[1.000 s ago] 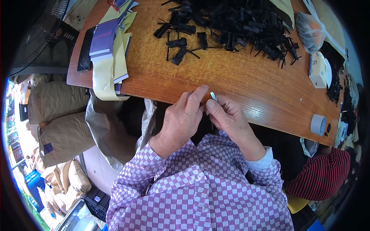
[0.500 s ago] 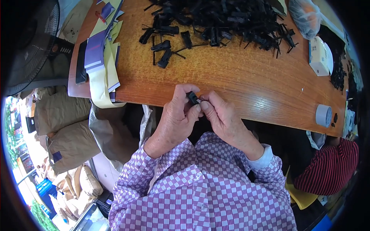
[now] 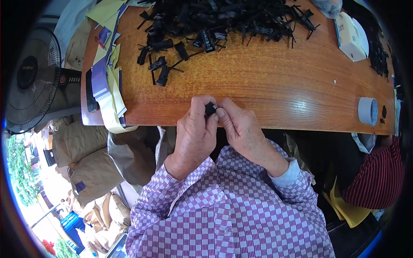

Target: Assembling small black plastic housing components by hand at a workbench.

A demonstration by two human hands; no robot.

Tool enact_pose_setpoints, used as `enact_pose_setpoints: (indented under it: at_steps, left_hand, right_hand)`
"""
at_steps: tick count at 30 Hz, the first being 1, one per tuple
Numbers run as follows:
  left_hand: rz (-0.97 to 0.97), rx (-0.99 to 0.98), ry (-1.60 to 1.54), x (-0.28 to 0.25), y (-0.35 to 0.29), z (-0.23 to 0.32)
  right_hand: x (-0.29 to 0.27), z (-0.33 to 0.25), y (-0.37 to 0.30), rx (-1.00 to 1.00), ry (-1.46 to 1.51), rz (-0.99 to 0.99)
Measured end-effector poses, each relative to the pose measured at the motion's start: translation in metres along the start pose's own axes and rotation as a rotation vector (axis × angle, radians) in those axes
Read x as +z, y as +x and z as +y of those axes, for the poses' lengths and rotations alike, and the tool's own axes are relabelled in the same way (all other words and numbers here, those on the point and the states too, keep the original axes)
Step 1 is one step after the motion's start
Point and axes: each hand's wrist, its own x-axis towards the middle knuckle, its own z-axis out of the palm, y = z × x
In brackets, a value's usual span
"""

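Note:
Between the thumb and fingers of my left hand (image 3: pixel 193 131) is a small black plastic part (image 3: pixel 210 109), held just over the near edge of the table. My right hand (image 3: pixel 245 129) is closed in a pinch at the part's right end, its thumb and index fingertip meeting there. Whatever those fingertips grip is mostly covered; only a tiny pale bit shows. Farther back lies a large heap of black plastic parts (image 3: pixel 185 21) with thin strips. Several similar loose pieces (image 3: pixel 162 76) are scattered at its near left side.
Yellow and purple papers (image 3: pixel 101 79) lie along the table's left side, beyond which stands a black fan (image 3: pixel 32 75). At the right are a roll of tape (image 3: pixel 368 110) and a white box (image 3: pixel 352 38). Brown sacks (image 3: pixel 92 172) sit below left; a person in striped clothing (image 3: pixel 374 180) is at right.
The whole view has shifted, bringing more of the fan into sight. Both hands keep their pinch, and the black part is now more covered by the fingers.

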Motion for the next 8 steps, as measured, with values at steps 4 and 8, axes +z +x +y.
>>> enact_pose_setpoints:
  at_steps: [4, 8]
  left_hand:
    - [0.002, 0.044, 0.018, -0.001, 0.002, 0.005]
    - [0.065, -0.142, -0.454, -0.003, 0.003, 0.002]
  right_hand:
    - [-0.005, 0.000, -0.003, 0.086, 0.083, -0.041]
    - [-0.015, 0.000, -0.001, 0.099, 0.203, -0.029]
